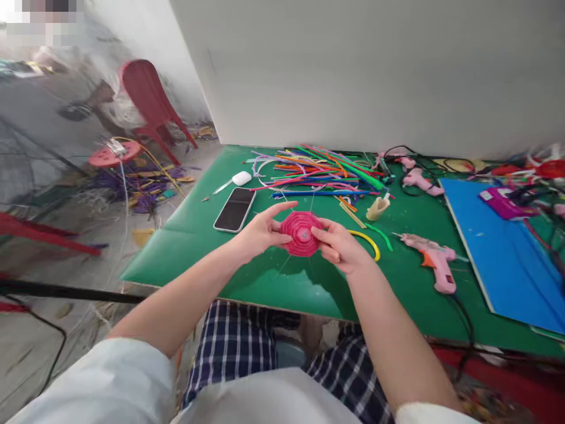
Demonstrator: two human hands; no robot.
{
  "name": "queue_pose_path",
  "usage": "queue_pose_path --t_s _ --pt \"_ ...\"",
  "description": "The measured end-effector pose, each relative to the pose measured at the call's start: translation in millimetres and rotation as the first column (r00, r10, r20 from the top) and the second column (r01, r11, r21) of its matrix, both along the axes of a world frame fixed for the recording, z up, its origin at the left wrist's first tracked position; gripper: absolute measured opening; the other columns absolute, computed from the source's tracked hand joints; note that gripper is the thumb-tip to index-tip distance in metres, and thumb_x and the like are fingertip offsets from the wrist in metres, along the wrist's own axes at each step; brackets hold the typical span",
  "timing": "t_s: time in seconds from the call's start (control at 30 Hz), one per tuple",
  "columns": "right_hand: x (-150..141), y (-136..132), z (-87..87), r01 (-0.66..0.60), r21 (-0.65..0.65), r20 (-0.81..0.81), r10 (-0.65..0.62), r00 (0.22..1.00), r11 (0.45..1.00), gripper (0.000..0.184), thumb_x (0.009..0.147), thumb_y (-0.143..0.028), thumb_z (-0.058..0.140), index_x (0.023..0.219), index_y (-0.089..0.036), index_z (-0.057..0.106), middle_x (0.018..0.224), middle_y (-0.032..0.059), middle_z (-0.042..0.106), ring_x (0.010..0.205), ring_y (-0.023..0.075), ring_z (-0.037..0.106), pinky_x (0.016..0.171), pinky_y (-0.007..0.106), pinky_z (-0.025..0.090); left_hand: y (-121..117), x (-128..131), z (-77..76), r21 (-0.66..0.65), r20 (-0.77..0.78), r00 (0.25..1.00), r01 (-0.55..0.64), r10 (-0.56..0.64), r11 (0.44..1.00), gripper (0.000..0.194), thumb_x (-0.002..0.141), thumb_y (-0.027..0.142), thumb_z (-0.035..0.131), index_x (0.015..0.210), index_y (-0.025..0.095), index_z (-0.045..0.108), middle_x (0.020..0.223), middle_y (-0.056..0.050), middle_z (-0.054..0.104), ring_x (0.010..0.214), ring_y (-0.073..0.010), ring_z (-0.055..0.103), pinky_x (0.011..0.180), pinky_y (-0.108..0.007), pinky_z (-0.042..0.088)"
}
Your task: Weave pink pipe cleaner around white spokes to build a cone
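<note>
Holds a pink disc by opposite edges, clamped in left hand and right hand, above a glossy green table. Has a phone to the left, bright rods beyond, a glue gun and blue board to the right. Faces a pale wall; has a red chair and littered floor off left.

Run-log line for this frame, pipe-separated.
left hand: holds pink disc | right hand: holds its opposite side | phone: lies on green table | nearest glue gun: beyond right hand, rightward
</note>
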State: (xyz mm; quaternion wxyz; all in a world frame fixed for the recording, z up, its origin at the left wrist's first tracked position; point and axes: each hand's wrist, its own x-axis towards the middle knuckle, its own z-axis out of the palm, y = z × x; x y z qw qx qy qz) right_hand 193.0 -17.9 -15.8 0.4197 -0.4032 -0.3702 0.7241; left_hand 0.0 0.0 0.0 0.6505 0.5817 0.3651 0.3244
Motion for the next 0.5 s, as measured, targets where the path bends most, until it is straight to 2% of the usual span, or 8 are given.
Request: queue_pose_path --t_s 0.13,0.27,0.5 --pt "1.6 -1.7 -2.8 0.014 0.016 -0.006 -0.013 1.000 1.000 0.042 0.065 -0.035 0.073 0.095 -0.017 0.051 0.039 -0.0116 0.047 0.021 -0.0002 0.027 0.022 0.010 0.017 2.7 1.4 -1.4 -0.007 0.006 1.000 -0.006 0.006 1.000 0.079 0.065 0.014 0.070 0.134 0.021 0.034 0.073 -0.002 0.069 0.064 -0.0145 0.065 0.063 -0.027 0.053" --pt "4.4 -0.8 -4.1 0.029 0.011 -0.038 -0.029 0.999 1.000 0.038 0.066 -0.032 0.073 0.094 -0.018 0.051 0.046 -0.0097 0.054 0.021 -0.0012 0.029 0.022 0.010 0.019 4.7 -0.1 0.8 -0.037 -0.023 0.999 0.045 -0.046 0.998 0.077 0.068 0.020 0.070 0.135 0.023 0.032 0.083 -0.003 0.070 0.071 -0.0153 0.065 0.070 -0.030 0.053" --pt "10.2 1.6 -1.1 0.076 -0.008 -0.121 -0.076 0.990 0.997 0.034 0.064 -0.028 0.075 0.089 -0.017 0.053 0.055 -0.0069 0.060 0.021 -0.0026 0.030 0.022 0.009 0.018 8.0 -6.8 2.5 0.024 -0.092 0.996 0.007 -0.005 1.000 0.076 0.067 0.025 0.070 0.134 0.025 0.035 0.079 -0.003 0.069 0.070 -0.0147 0.064 0.070 -0.030 0.051"
